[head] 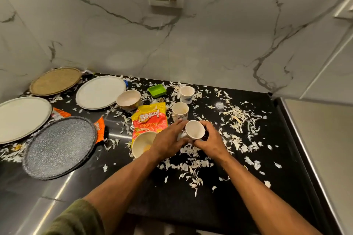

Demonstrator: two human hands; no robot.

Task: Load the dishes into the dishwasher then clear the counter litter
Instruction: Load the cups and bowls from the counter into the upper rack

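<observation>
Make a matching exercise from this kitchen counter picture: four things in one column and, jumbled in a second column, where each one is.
Things
1. cup
2. green dish
3. Bingo packet
4. woven mat

Places
A. far left corner, against the wall
B. tilted, held between left hand and right hand
C. lying between the two bowls
D. near the back wall, left of the farthest cup

Pairs: 1-B, 2-D, 3-C, 4-A
</observation>
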